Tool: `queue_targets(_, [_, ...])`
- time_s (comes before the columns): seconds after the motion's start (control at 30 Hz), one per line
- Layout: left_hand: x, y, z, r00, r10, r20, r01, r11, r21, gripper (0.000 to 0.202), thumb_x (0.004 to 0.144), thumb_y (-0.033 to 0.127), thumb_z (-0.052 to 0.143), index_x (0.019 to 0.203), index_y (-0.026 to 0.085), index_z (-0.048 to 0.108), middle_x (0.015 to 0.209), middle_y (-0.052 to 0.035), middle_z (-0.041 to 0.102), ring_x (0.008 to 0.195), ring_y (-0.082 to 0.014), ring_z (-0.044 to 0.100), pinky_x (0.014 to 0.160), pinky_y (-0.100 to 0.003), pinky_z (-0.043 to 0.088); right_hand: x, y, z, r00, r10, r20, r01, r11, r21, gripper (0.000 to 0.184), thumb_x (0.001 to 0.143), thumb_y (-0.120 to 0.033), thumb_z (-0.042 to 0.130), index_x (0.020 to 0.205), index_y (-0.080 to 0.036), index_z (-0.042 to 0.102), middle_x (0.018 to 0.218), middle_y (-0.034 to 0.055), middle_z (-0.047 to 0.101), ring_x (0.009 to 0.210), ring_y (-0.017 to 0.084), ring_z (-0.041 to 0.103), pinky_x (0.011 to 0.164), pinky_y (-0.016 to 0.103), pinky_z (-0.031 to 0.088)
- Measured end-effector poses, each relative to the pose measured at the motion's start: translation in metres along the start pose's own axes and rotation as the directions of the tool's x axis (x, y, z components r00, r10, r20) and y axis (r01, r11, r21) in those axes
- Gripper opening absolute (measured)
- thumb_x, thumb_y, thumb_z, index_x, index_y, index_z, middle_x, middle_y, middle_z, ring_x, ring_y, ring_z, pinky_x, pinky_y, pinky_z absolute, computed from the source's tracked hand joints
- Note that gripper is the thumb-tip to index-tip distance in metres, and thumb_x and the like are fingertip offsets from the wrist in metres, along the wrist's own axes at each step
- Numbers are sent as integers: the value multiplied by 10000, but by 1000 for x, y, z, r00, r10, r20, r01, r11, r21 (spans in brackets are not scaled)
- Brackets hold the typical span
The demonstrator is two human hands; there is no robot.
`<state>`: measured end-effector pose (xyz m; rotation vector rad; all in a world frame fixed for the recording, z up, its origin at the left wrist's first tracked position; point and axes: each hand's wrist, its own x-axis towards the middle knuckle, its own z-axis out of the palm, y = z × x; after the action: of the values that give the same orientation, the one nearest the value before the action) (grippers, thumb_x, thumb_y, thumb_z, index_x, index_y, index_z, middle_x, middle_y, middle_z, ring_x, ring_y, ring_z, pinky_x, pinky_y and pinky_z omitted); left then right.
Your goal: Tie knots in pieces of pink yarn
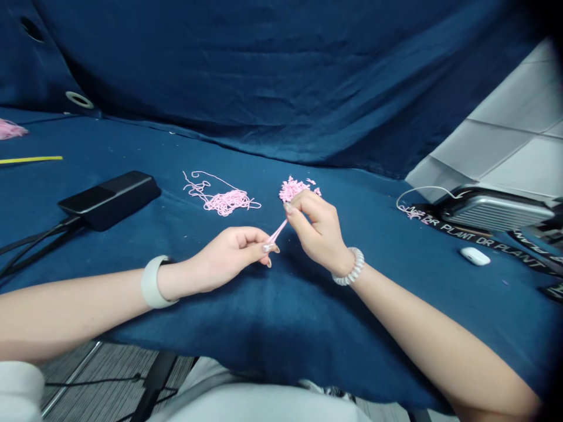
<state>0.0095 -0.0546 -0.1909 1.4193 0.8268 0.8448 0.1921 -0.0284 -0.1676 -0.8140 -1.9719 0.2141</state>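
Both hands (224, 261) (317, 231), pinching pink yarn (292, 189) — crinkled, tangled

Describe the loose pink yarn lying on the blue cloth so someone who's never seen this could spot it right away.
On the dark blue cloth, find the flat black device at left. Just right of it lies a loose tangle of thin pink yarn. Unlike the crinkly pink clump in the right hand, it rests untouched on the cloth, trailing thin loops.
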Motion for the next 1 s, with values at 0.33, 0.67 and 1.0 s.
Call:
queue_targets(0.33, [-9, 9, 1, 933, 356, -51, -317, 882, 348, 131, 797, 221, 598, 760, 191, 719, 960, -76, 685, 933, -209, 613, 875, -285, 440, -27, 13, 40, 941, 270, 202, -305, 936, 173, 315, 844, -228, 489, 539, -176, 430, 586, -29, 463, 569, 99, 437, 570, 237, 339])
queue_targets(0.67, [3, 3, -6, 942, 216, -255, -193, 975, 114, 113, 741, 225, 691, 832, 157, 687, 886, -46, 710, 838, -162, 649, 811, -250, 481, -27, 11, 39, 840, 486, 240, -540, 792, 287, 286, 837, -309, 510, 589, -165, 508, 563, -38, 458, 566, 97, 415, 556, 225, 330])
queue_targets(1.0, [10, 0, -5, 957, 111, -268, -191, 936, -295, 262, 718, 168, 721, 807, 178, 475, 692, 14, 671, 699, -115, 658, 685, -214, 487, -29, 10, 40, 908, 386, 162, -419, 849, 323, 221, 861, -276, 513, 676, -161, 552, 661, -10, 518, 624, 106, 458, 610, 239, 369])
